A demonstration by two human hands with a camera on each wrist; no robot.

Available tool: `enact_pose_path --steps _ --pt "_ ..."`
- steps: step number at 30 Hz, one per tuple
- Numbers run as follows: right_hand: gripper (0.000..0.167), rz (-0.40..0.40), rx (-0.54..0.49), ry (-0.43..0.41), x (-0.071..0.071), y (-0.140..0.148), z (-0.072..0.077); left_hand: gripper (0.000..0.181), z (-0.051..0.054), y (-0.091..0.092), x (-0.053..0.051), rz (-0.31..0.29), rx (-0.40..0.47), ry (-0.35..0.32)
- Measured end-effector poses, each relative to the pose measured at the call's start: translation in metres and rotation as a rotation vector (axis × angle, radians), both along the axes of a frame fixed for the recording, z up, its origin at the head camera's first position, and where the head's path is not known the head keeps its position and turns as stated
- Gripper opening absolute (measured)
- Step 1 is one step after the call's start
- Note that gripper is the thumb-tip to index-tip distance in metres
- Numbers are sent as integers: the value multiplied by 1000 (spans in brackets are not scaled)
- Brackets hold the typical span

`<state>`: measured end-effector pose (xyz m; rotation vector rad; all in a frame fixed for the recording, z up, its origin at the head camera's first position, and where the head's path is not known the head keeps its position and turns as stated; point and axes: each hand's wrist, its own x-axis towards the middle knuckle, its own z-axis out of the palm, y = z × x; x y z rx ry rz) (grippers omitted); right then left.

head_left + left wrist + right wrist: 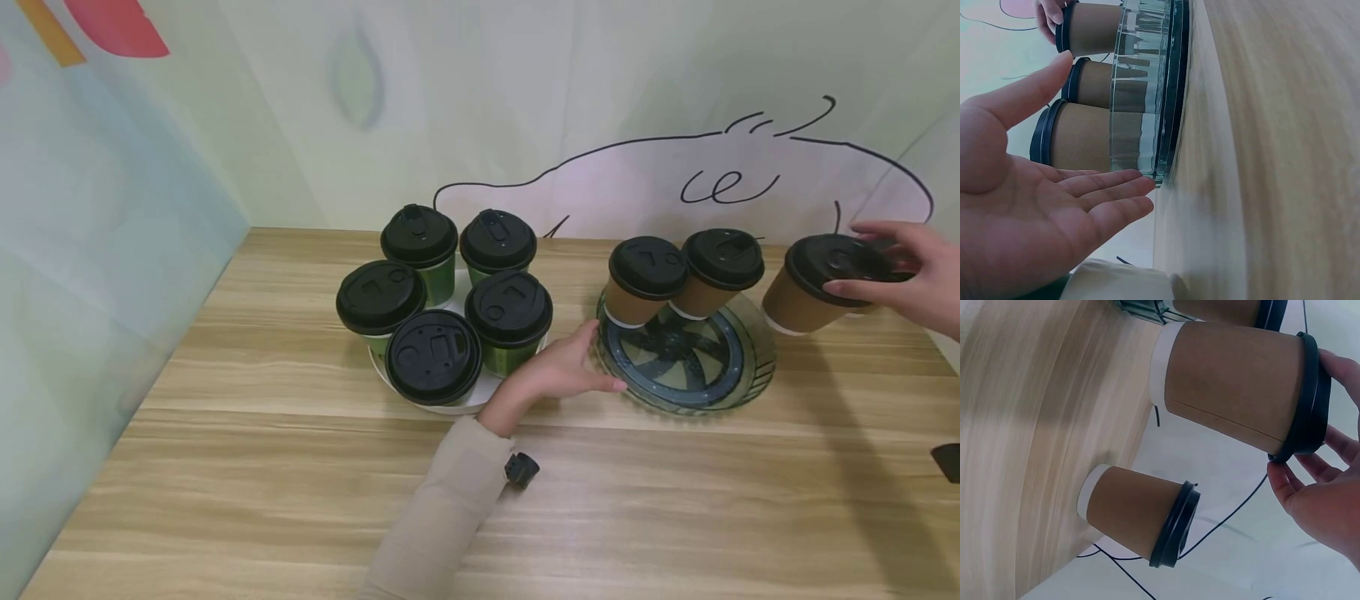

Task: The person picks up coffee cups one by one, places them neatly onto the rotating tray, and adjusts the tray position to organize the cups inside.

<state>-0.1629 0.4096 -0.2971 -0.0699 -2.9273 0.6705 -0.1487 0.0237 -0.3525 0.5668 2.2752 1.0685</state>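
My right hand (918, 279) grips a brown paper cup (806, 300) by its black lid, fingers and thumb around the rim. The right wrist view shows this cup (1229, 384) tilted and raised off the table. A clear, ribbed glass tray (757, 367) stands to its left, holding two more brown lidded cups (633, 304) at its back. Against the tray's left side rests my left hand (566, 367), its fingers extended and thumb spread in the left wrist view. Beyond the held cup, another brown lidded cup (1132, 503) stands on the table, mostly hidden in the head view.
Several green cups with black lids (435, 358) stand on a white round plate (450, 408), left of the glass tray and close to my left forearm. The wooden table (300, 500) meets a patterned wall (480, 108) at the back and another wall at left.
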Motion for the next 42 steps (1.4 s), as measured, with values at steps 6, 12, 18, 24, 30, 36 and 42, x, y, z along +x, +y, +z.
enact_pose_path --steps 6,12,18,24,30,36,42 --pt "77 36 -21 57 8 -5 2 92 1 0 0 -4 0 2" --pt "79 66 -31 76 10 -3 -3 92 2 -1 0 -6 0 1" --pt "74 93 -58 33 29 -40 17 92 1 -1 0 -1 3 -2" --pt "75 136 -46 12 30 -41 9 92 1 -1 0 1 5 -3" --pt "75 157 -68 -60 39 -62 19 92 1 -1 0 0 6 -3" --pt "76 174 -89 -80 42 -69 17 92 2 0 0 -4 -1 2" --pt "74 248 -123 -65 42 -76 11 93 1 0 0 -2 -13 6"
